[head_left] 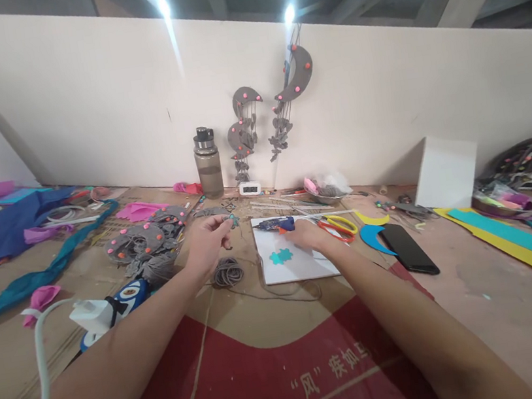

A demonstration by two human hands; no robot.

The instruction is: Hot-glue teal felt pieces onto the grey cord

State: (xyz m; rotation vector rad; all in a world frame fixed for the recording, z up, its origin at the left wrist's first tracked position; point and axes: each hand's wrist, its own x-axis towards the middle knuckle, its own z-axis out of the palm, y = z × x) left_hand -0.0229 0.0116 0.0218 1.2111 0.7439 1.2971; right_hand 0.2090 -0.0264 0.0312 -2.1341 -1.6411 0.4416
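Note:
Between thumb and finger, my left hand (212,239) pinches a small teal piece (234,220) whose exact shape is too small to make out. My right hand (304,233) is closed around a blue hot glue gun (283,224), its dark nozzle pointing left toward that piece. Under the gun lies a white pad (300,270), with teal cut-out shapes (281,257) on it. A coil of grey cord (227,272) rests below my left hand, and a loose strand runs along the pad's near edge.
Scissors (341,225), a blue crescent (374,237) and a black phone (408,251) lie right of the pad. A bottle (209,168) stands by the wall. Grey felt pieces (141,243) and a power strip with a charger (91,315) are on the left.

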